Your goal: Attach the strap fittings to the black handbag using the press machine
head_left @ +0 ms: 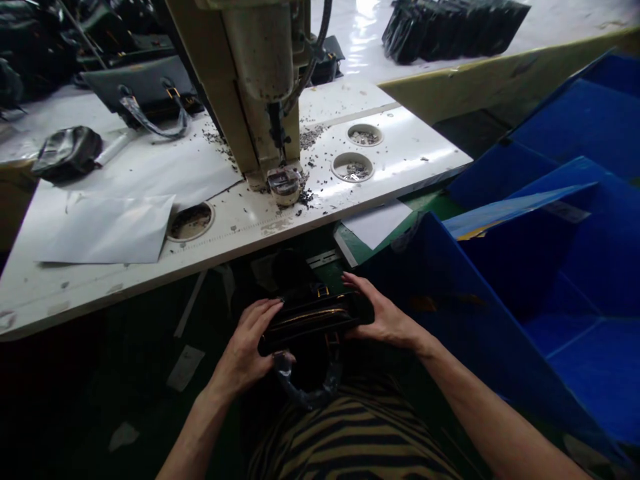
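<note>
Head view: person's hands hold a small blk bag [305, 328] btwn them, in front of the torso & below the near edge of the white surface [430, 137]. L hand [247, 341] is curled round the bag's L end, fingers along the top, thumb nr the base of the near handle [313, 397]. R hand [385, 315] cups the R end, thumb & fingers parted w/ the bag's end btwn. Can't tell if the bag also rests on the lap. Its gold zip [313, 316] faces up, running approx L–R; the near handle, in clear wrap, hangs toward the striped top [345, 437].

On the surface: a sewing machine [250, 73], w/ dk scraps [313, 137] scattered abt its base. Two round cups [353, 167] to its R hold more bits; another round hole [191, 221] is L, next to a sheet of paper [103, 230]. Farther back L, a wrapped bundle [67, 153] & a dk handbag [145, 87] w/ wrapped handles. Back R, on a 2nd surface [565, 17], a row of dk pieces [450, 30], also wrapped. R side: blue bins [565, 373], nearest one close by the R hand/arm. Pale scraps [186, 368] lie on the dk green floor [150, 393].
</note>
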The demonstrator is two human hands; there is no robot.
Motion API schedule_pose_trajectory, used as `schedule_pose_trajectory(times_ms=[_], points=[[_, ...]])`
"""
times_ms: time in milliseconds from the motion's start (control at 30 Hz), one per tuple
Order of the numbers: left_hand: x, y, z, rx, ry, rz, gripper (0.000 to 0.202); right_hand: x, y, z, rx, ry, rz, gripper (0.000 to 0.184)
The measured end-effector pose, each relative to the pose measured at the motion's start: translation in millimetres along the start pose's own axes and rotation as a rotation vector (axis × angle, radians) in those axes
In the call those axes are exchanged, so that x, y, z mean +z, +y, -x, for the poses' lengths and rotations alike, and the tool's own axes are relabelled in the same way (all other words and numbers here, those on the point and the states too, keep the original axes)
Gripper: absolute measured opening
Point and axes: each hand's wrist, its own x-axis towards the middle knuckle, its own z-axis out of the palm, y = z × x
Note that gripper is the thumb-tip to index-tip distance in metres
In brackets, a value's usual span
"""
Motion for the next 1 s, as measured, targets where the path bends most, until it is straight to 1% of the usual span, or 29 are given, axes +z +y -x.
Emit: schedule_pose_trajectory(times_ms=[100,167,300,367,433,500,567,633,700,767,833,900,933,967,1000], points=[[-4.5,0.0,-5.6,-0.065,-0.023,0.028,0.083,7.8,4.3,-0.8,0.054,0.037,-0.036,0.095],[-6.6,1.4,-12.1,-0.094,0.000,0.069,0.072,13.0,9.9,-3.0,0.075,0.051,-0.038,0.089],[-8.8,7.1,-25.0,-0.137,0.072,0.172,0.048,21.0,20.5,-8.7,0.093,0.097,-0.031,0.093],[-10.0,10.1,-27.7,-0.161,0.102,0.203,0.042,22.8,20.9,-10.9,0.112,0.106,-0.029,0.098],[-10.9,11.2,-26.9,-0.190,0.115,0.220,0.039,22.7,17.2,-12.1,0.137,0.090,-0.047,0.097],[-10.8,9.6,-23.3,-0.214,0.129,0.248,0.035,21.0,11.7,-12.1,0.137,0.058,-0.074,0.091],[-8.7,5.6,-18.5,-0.237,0.145,0.289,0.031,18.3,6.9,-11.5,0.114,0.015,-0.098,0.078],[-4.9,0.7,-13.6,-0.271,0.166,0.334,0.030,15.2,4.4,-11.1,0.088,-0.038,-0.120,0.071],[-0.5,-3.4,-8.8,-0.319,0.174,0.378,0.031,12.3,4.1,-12.3,0.077,-0.092,-0.139,0.075],[3.1,-6.2,-4.0,-0.377,0.184,0.424,0.033,10.1,5.2,-15.7,0.084,-0.143,-0.145,0.084],[4.9,-8.1,0.6,-0.429,0.206,0.483,0.035,8.4,7.0,-21.6,0.107,-0.198,-0.149,0.092],[5.0,-10.0,4.3,-0.446,0.218,0.549,0.036,7.3,9.0,-29.1,0.137,-0.271,-0.161,0.100],[4.4,-11.1,5.6,-0.436,0.218,0.580,0.036,7.0,9.8,-33.0,0.148,-0.305,-0.165,0.101],[3.6,-12.3,6.4,-0.419,0.212,0.611,0.036,7.0,10.5,-36.7,0.157,-0.329,-0.166,0.099],[2.5,-13.7,6.8,-0.399,0.204,0.640,0.037,7.4,10.8,-40.1,0.164,-0.342,-0.161,0.092]])
